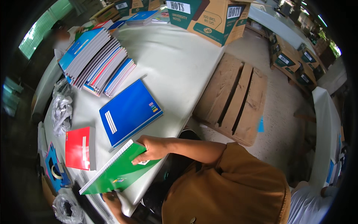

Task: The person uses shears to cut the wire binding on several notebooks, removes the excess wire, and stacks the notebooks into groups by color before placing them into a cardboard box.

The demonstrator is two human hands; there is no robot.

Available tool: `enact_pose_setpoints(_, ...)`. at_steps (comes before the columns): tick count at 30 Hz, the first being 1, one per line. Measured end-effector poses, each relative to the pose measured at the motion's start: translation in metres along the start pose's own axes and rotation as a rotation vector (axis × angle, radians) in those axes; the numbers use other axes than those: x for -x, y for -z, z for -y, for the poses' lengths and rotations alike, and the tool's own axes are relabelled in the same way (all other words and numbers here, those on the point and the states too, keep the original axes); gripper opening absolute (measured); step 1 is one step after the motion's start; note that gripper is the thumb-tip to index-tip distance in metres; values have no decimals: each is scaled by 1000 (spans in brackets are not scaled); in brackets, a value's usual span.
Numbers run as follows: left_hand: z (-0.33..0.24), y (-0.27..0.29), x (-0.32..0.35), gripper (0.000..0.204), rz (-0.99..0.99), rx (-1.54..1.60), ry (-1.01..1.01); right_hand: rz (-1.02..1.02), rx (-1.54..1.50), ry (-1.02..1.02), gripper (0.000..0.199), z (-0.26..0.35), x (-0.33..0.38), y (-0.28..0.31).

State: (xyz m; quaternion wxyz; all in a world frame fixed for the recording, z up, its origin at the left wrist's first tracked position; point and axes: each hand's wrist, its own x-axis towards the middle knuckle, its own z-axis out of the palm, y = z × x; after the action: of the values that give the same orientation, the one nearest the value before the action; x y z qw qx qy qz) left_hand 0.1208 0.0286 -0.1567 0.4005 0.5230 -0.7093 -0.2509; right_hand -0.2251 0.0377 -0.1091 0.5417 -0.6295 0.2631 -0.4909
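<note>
A green notebook [121, 170] with a pale bound edge is tilted over the near part of the table. My right hand [151, 148] grips its upper right end, thumb on the cover and the other fingers mostly hidden. My left hand [112, 203] is at the notebook's lower edge; its fingers are partly covered and blurred, so their grip is unclear. Just beyond lies a blue spiral notebook [128, 110], apparently on top of another. To the left rests a thick red notebook or small stack [79, 147]. Spiral binding coils [99, 209] run beside my left hand.
A tall leaning stack of notebooks [95, 61] stands farther back on the white-covered table [167, 52]. Cardboard boxes [209, 22] sit at the far end. Crumpled clear plastic [62, 108] and a tape dispenser [59, 173] lie left. A wooden pallet [233, 99] is right of the table.
</note>
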Motion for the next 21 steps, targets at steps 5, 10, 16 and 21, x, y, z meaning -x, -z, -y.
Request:
enact_pose_setpoints(5, 103, 91, -14, 42, -221, -1455, 268, 59, 131, 75, 36, 4, -5, -3)
enact_pose_setpoints(10, 90, 73, -23, 41, -191, -861, 296, 91, 116, 97, 38, -3, -9, 13)
enact_pose_setpoints(16, 102, 137, -24, 23, -505, -876, 243, 39, 115, 182, 33, 2, -13, 3)
enact_pose_setpoints(21, -4, 99, -50, 40, -349, 178, 92, 5, 202, 168, 33, -2, -13, 21)
